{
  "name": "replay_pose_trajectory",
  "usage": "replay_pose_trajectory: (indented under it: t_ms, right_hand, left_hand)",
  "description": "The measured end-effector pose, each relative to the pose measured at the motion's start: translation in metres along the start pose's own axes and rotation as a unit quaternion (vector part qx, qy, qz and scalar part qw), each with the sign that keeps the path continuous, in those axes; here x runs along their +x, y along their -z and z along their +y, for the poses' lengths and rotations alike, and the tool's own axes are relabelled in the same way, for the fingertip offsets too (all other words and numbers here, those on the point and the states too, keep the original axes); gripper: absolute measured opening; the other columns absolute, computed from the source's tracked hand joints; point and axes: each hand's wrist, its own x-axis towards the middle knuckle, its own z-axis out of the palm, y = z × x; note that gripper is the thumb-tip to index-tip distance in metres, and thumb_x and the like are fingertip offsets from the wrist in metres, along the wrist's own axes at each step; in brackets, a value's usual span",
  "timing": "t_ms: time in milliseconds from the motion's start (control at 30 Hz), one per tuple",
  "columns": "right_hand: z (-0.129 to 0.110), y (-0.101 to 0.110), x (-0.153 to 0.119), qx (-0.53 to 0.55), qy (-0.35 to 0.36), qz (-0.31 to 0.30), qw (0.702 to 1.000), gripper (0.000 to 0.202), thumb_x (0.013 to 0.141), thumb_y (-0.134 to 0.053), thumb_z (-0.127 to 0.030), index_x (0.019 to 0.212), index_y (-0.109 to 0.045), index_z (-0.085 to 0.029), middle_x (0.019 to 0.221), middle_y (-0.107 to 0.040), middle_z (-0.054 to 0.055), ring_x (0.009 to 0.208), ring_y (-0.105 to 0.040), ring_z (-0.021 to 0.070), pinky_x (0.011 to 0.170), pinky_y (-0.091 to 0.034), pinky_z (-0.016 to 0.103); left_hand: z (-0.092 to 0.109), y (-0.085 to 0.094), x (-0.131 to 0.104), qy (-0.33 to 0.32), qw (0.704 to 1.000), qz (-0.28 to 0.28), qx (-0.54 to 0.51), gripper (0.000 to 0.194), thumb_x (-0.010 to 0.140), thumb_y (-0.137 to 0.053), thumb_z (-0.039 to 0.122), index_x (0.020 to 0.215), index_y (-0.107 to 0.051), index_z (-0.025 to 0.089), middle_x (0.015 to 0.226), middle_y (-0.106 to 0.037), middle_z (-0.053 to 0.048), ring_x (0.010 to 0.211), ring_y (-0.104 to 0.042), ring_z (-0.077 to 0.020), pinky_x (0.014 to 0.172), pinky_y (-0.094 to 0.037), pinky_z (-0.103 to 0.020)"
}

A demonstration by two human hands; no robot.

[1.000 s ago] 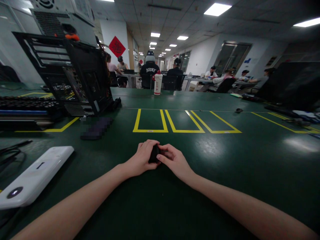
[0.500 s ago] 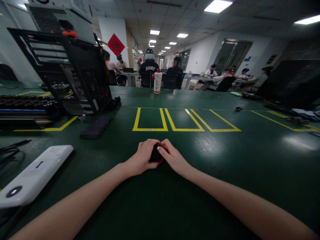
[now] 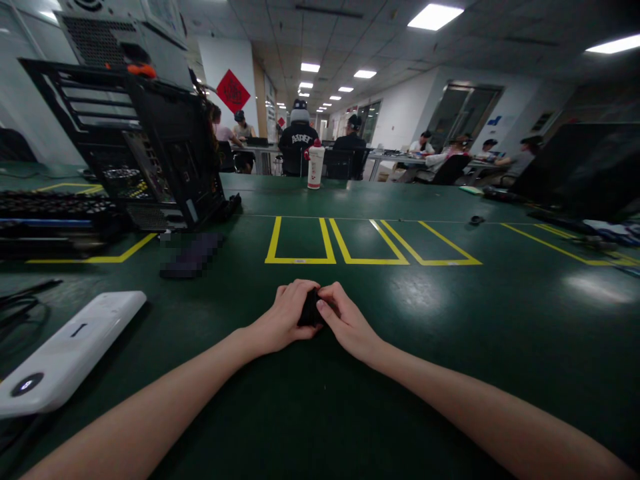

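Note:
Between my hands, low over the green table (image 3: 320, 400), is a small black object (image 3: 309, 311); its kind cannot be made out, since fingers cover much of it. My left hand (image 3: 286, 312) wraps it from the left, thumb along the near side and fingers over the top. On its right side, my right hand (image 3: 347, 319) is closed, with thumb and forefinger pinching at its edge. Beyond both hands, yellow tape outlines (image 3: 300, 261) mark the tabletop.
At left stand an open black computer case (image 3: 175, 167), a dark phone-like slab (image 3: 193, 257) and a white rounded device (image 3: 75, 350). A white cup (image 3: 315, 167) with a red top is at the far edge. A small black item (image 3: 477, 220) lies right. People sit at tables beyond.
My right thumb and fingers have shifted slightly at the black object's right side, showing a little more of it. My left hand keeps its hold.

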Motion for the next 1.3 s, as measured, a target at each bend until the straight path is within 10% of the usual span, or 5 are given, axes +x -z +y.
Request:
replay_pose_trajectory:
  t_ms: [1300]
  right_hand:
    - [0.004,0.006,-0.001,-0.025,-0.004,-0.021,0.999,0.012,0.083,-0.048,-0.027,0.094,-0.046,-0.023,0.090,-0.051,0.001,0.084,-0.051,0.0172,0.075,-0.044,0.034]
  left_hand:
    - [-0.002,-0.001,-0.001,-0.005,1.000,0.000,-0.008,0.055,0.073,-0.062,0.020,0.118,-0.030,0.024,0.112,-0.046,-0.007,0.104,-0.046,-0.0249,0.088,-0.035,-0.041]
